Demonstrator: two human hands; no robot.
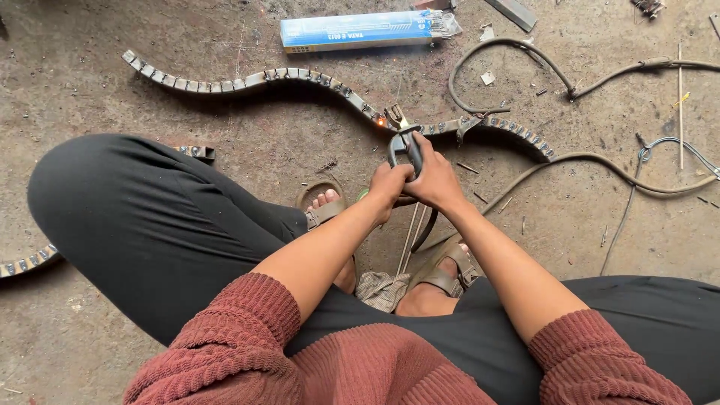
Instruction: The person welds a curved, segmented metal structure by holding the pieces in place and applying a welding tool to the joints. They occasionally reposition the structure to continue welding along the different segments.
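Both hands grip a dark welding electrode holder (405,147) in front of my squatting legs. My left hand (388,187) wraps its lower grip from the left, and my right hand (433,180) closes over it from the right. The holder's tip meets a wavy strip of small welded metal segments (300,75) lying across the concrete floor, and an orange glow (382,121) shows at the contact point. A thick cable (600,161) runs from the holder off to the right.
A blue box of welding rods (360,30) lies beyond the strip. More cables (525,56) and thin wire (679,146) curl at the right. Another segmented strip piece (26,262) lies at the left edge. My sandalled feet (324,206) rest near the work.
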